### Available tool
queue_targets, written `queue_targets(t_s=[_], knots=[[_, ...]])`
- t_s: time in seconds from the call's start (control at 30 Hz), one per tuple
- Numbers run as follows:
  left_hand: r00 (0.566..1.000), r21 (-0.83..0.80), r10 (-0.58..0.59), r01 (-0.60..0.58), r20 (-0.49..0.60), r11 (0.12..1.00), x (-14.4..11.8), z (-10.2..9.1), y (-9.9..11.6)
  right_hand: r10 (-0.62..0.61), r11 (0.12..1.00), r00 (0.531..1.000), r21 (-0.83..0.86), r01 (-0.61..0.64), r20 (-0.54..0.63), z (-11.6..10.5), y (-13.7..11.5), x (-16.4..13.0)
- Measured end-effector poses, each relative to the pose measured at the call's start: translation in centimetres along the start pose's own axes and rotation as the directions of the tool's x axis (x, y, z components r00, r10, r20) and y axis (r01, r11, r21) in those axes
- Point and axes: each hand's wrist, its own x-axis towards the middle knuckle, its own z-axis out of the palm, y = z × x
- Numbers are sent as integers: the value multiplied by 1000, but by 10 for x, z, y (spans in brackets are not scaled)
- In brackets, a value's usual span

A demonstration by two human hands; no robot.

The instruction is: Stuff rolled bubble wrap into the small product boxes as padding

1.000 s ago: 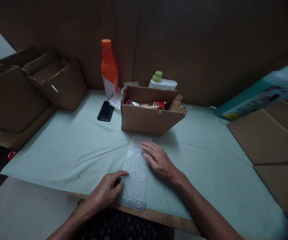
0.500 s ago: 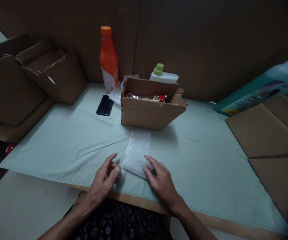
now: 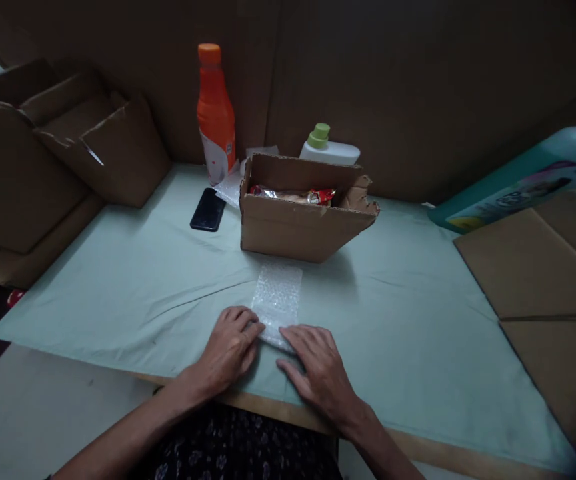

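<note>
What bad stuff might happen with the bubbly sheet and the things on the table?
Both hands, left hand and right hand, press the near end of the bubble wrap; bubbles there might pop. The wrap's far end lies close to the open cardboard box, so pushing forward could nudge it. The table edge is just under the wrists, so the wrap might slide off towards the lap.

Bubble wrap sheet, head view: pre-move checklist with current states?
1. Both hands on the bubble wrap sheet: ok, left hand and right hand press its near end.
2. Sheet flat on the green cloth: ok at the far end; near end hidden.
3. Cardboard box open: ok, snack packets inside.
4. Gap between sheet and box: cannot tell, nearly touching.
5. Phone clear of the hands: ok.
</note>
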Motion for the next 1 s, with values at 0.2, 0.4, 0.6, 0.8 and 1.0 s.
queue_targets(t_s=[0.2, 0.4, 0.6, 0.8, 1.0], knots=[[998, -59, -27, 30, 49, 998, 4, -6, -1, 89, 995, 993, 41, -86, -76, -10, 0, -2], [991, 78, -121, 125, -53, 989, 17, 1, -7, -39, 994, 999, -98, 39, 1, -5, 0, 3], [999, -144, 14, -21, -51, 989, -1, -8, -4, 129, 987, 990, 92, -134, 65, -1, 3, 11], [990, 9, -140, 140, -14, 990, 26, 1, -8, 289, 957, 954, -47, -286, 78, -4, 21, 27], [997, -80, -77, 78, 11, 994, 40, 4, -22, 240, 970, 965, -54, -235, 109, 1, 32, 35]])
